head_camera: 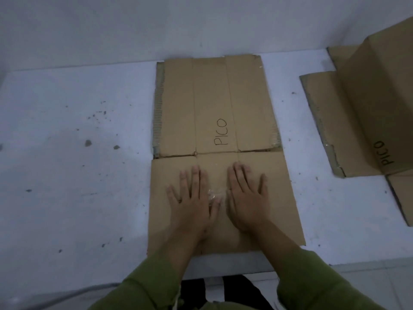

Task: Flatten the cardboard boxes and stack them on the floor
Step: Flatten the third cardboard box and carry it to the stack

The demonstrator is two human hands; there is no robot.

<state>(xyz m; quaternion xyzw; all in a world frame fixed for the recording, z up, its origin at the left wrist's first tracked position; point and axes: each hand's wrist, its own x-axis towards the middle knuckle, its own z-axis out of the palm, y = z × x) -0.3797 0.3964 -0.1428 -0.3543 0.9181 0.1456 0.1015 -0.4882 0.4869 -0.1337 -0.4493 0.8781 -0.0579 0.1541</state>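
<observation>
A flattened brown cardboard box (214, 104) marked "PICO" lies on a white surface, its long side running away from me. My left hand (192, 202) and my right hand (245, 198) rest palm down, side by side, on its near flap, fingers spread and holding nothing. A crumpled bit of clear tape (213, 194) sits between the two hands. A second cardboard box (366, 108), also marked "PICO", stands at the right, partly folded with one panel raised and cut off by the frame edge.
The white surface (78, 175) is speckled with dark spots and meets a white wall (134, 30) at the back. Its near edge runs just below my forearms, with pale floor (368, 283) beyond at the lower right.
</observation>
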